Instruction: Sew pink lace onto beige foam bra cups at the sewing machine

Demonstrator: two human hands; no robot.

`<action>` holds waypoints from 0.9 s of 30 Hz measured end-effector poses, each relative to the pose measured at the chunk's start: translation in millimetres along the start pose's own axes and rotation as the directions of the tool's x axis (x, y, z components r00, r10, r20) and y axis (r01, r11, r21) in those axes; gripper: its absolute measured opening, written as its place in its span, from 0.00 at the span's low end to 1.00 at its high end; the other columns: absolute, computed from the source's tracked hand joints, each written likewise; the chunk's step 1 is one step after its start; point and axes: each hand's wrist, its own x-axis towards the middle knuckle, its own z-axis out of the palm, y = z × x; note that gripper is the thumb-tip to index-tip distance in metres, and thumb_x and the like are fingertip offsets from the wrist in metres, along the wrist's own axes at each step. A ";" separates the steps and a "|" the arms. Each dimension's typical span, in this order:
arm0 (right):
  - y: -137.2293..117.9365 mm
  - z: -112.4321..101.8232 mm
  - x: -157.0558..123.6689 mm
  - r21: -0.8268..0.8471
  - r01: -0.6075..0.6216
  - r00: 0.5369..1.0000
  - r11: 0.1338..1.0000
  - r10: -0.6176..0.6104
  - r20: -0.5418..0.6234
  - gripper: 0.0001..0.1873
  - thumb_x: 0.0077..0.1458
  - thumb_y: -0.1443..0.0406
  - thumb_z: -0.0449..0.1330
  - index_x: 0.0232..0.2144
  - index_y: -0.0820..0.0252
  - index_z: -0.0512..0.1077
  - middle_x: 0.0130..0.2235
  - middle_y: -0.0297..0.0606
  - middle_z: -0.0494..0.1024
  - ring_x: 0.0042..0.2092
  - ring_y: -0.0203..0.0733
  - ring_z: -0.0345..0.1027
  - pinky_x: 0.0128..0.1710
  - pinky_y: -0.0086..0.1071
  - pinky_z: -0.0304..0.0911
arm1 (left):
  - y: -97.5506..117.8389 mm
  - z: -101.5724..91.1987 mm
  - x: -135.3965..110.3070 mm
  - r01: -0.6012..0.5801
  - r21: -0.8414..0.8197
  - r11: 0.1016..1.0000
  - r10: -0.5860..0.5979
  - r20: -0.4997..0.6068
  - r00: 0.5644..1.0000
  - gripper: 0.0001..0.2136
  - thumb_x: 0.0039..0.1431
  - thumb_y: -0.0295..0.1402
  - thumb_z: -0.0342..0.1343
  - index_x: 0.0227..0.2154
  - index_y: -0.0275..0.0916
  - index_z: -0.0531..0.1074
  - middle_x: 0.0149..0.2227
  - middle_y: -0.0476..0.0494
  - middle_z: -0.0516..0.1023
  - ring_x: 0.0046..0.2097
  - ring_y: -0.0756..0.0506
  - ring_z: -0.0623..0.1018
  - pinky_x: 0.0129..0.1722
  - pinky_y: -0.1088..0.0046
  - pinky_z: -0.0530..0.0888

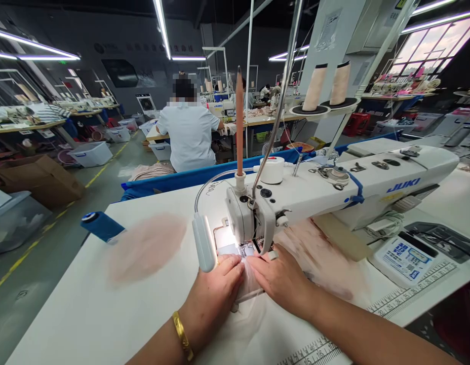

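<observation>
My left hand (pixel 218 286), a gold bracelet (pixel 182 335) at its wrist, rests at the front of a white sewing machine (pixel 307 192). Its fingers press together on a piece of sheer pale fabric (pixel 249 290) just before the presser foot (pixel 245 250). From the other side, my right hand (pixel 283 278) pinches the same fabric, fingertips close to the needle area. The cloth trails toward me over the white table (pixel 151 314). A lit lamp (pixel 203 242) on a bendy neck shines beside my left fingers. The fabric edge under the foot is too small to make out.
Sheer pinkish fabric lies left (pixel 147 248) and right of the machine. A blue thread cone (pixel 102 225) lies at the table's left edge. A pencil (pixel 239 126) stands upright on the machine head. A control box (pixel 404 258) sits at right. A co-worker (pixel 189 129) sits ahead.
</observation>
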 end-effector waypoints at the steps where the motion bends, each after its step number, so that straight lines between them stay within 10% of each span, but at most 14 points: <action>1: -0.3 -0.2 0.5 0.004 -0.005 1.000 1.000 0.005 0.004 0.10 0.59 0.74 0.55 0.30 0.57 0.73 0.30 0.39 0.73 0.33 0.46 0.57 0.34 0.38 0.50 | -0.3 -0.1 0.4 0.002 -0.001 1.000 -0.002 -0.004 1.000 0.12 0.72 0.24 0.46 0.46 0.39 0.75 0.50 0.40 0.81 0.51 0.40 0.80 0.52 0.61 0.76; 20: 4.5 -9.7 -2.1 0.146 -0.101 0.988 0.984 0.081 0.134 0.14 0.62 0.72 0.53 0.41 0.57 0.77 0.32 0.40 0.74 0.36 0.46 0.62 0.34 0.35 0.54 | 0.0 -1.1 -2.3 0.027 0.086 0.996 -0.028 0.019 0.999 0.13 0.73 0.26 0.45 0.51 0.40 0.73 0.56 0.42 0.79 0.55 0.37 0.77 0.52 0.51 0.69; 24: 13.3 -28.0 -3.4 0.306 -0.023 0.975 0.952 -0.047 0.219 0.15 0.62 0.72 0.56 0.48 0.55 0.75 0.41 0.40 0.76 0.42 0.46 0.66 0.39 0.34 0.59 | 15.1 -21.7 -2.2 0.091 -0.016 0.996 -0.088 0.124 0.988 0.05 0.69 0.35 0.57 0.40 0.41 0.74 0.49 0.43 0.78 0.52 0.37 0.77 0.49 0.53 0.70; 27: 17.0 -38.6 -0.9 0.429 0.069 0.954 0.901 -0.185 0.235 0.07 0.63 0.70 0.59 0.41 0.56 0.76 0.45 0.38 0.76 0.43 0.43 0.67 0.42 0.33 0.60 | 27.8 -30.3 -8.3 0.101 -0.076 0.992 -0.086 0.173 0.981 0.19 0.51 0.48 0.72 0.38 0.43 0.73 0.50 0.43 0.75 0.52 0.33 0.74 0.50 0.51 0.70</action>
